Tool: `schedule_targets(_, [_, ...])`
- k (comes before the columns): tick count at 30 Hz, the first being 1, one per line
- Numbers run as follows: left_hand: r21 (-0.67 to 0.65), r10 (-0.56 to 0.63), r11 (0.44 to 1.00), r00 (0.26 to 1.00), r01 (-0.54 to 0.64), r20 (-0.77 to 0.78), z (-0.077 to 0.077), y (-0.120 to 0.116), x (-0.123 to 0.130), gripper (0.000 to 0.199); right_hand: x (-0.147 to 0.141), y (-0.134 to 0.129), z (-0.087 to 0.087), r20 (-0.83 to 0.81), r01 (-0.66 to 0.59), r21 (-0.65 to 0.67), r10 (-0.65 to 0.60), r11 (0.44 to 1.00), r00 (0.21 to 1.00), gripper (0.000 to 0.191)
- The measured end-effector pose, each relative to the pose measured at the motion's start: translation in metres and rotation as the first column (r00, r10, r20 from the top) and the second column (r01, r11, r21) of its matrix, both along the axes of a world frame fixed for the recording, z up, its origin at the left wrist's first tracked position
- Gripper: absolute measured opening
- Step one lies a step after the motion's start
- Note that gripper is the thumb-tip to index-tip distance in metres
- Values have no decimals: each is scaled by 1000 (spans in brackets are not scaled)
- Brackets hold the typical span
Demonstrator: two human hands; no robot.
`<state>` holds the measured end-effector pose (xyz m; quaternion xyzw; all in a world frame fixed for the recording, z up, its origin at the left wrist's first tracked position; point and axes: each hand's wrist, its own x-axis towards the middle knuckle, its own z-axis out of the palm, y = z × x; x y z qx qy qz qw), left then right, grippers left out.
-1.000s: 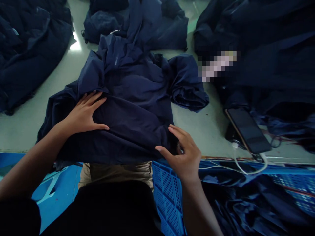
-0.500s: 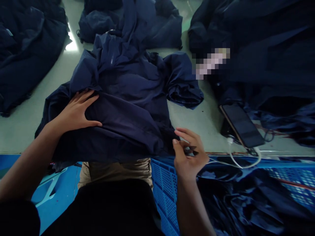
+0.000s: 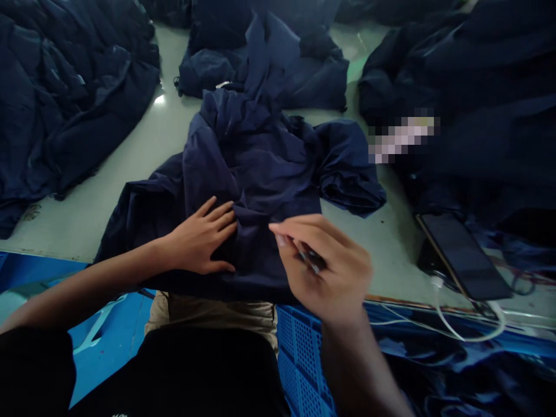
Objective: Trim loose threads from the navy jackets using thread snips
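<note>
A dark navy jacket (image 3: pixel 273 174) lies spread on the table, its hem towards me and one sleeve bunched at the right. My left hand (image 3: pixel 202 238) rests flat on its lower front with the fingers apart. Over the right part of the hem, my right hand (image 3: pixel 328 260) is closed, thumb and forefinger pinched together. Tucked in its palm is a small metal tool (image 3: pixel 309 259) that looks like thread snips, mostly hidden by the fingers. Whether the pinching fingertips also hold cloth or thread I cannot make out.
More dark garments lie at the left (image 3: pixel 78 116), the back (image 3: pixel 264 52) and the right (image 3: pixel 478 116) of the pale table (image 3: pixel 174 52). A phone (image 3: pixel 464 255) with a white cable (image 3: pixel 452 330) leans near the front edge. Below stands a blue plastic crate (image 3: pixel 304 359).
My left hand has slid right across the jacket towards its middle. My right hand has left the hem's right corner and come up and over the cloth. The view has shifted slightly.
</note>
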<state>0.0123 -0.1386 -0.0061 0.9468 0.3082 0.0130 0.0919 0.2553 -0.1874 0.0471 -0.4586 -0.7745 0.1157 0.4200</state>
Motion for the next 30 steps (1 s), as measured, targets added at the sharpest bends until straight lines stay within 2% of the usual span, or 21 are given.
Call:
schedule_targets(3, [-20,-73,997,997,73,33,1,-1,10,96,-15,44,13,75,-147,-165,161,975,984,22])
schedule_targets(5, [-20,-77,997,996,78,52,1,0,14,96,-26,72,12,107,-189,-281,227,941,968,27])
schedule_targets(9, [0,-90,996,993,90,76,-1,3,20,95,-47,119,-12,217,-206,-335,288,920,933,39])
schedule_targets(13, [44,-125,992,981,119,151,-6,3,20,89,-55,145,-44,386,-139,-341,273,930,881,51])
schedule_targets(16, [126,-213,974,945,187,248,-6,7,14,63,-51,148,-59,423,-94,-340,242,936,873,51])
schedule_targets(18, [203,-214,967,926,156,310,-1,16,6,36,-47,145,-63,444,-63,-331,214,942,870,50])
schedule_targets(20, [260,-102,965,923,2,371,6,32,-5,30,-44,141,-63,461,-39,-325,194,945,866,52])
schedule_targets(22, [247,68,948,882,-203,465,10,50,-16,29,-42,137,-60,502,-5,-327,178,945,846,54])
schedule_targets(25, [52,366,878,736,-477,569,6,76,-34,19,-39,133,-55,607,92,-323,131,942,784,55])
schedule_targets(27, [-66,514,825,698,-561,498,-2,85,-45,31,-37,131,-51,649,161,-316,89,935,755,52])
schedule_targets(30, [-90,563,812,732,-577,384,-15,87,-55,63,-36,127,-46,649,217,-320,47,922,759,61])
